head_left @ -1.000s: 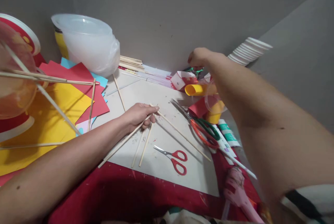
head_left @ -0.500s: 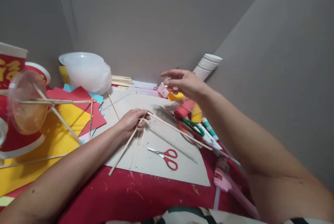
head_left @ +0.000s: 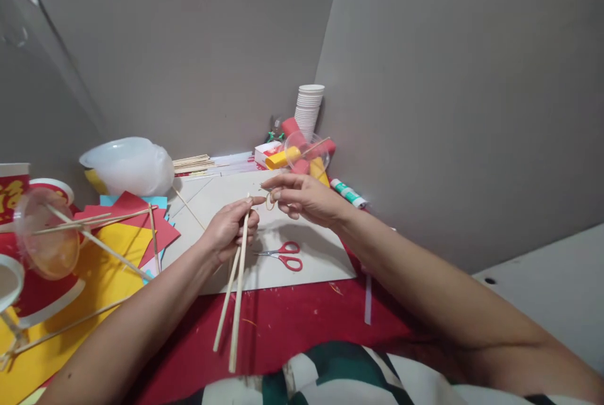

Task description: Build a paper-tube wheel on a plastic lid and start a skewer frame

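Snugly, left hand [head_left: 231, 227] around sticks [head_left: 238, 298]

In the left grip [head_left: 233, 229], pale wooden sticks [head_left: 239, 298] look smooth and matt. The thin loop [head_left: 270, 204] at the right grip [head_left: 304, 200] looks like rubber. Below it, scissors [head_left: 278, 255] pair shiny metal with smooth red plastic on matt card [head_left: 328, 260]. Left of the left grip are dull coloured paper [head_left: 134, 238] and translucent plastic bowls [head_left: 127, 169].
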`<state>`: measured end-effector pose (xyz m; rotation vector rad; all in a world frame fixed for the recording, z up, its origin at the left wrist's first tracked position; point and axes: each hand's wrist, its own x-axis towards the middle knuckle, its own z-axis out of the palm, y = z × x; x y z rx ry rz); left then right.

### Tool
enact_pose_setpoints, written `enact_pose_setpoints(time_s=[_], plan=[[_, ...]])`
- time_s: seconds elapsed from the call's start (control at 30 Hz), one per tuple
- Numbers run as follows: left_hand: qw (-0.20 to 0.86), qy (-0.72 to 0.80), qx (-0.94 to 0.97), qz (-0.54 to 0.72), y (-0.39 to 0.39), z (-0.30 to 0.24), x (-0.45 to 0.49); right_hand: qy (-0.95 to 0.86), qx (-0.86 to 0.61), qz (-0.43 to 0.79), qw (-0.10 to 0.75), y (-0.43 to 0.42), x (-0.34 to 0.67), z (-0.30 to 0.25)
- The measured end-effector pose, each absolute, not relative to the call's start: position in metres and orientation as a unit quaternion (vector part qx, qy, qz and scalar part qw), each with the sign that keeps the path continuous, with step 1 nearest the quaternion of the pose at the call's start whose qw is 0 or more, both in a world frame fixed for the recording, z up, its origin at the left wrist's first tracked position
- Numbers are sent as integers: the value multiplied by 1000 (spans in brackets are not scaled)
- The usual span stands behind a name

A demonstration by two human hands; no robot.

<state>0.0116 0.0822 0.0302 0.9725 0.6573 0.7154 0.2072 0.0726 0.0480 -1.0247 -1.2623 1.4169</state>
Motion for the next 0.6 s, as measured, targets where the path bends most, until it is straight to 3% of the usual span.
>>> enact_pose_setpoints(time_s=[0.33,0.6], plan=[[763,305,512,250,73,14,25,-468,-394,641,463,55,208,19],[771,310,489,265,62,12,30,-344,-345,724,489,40,202,13]])
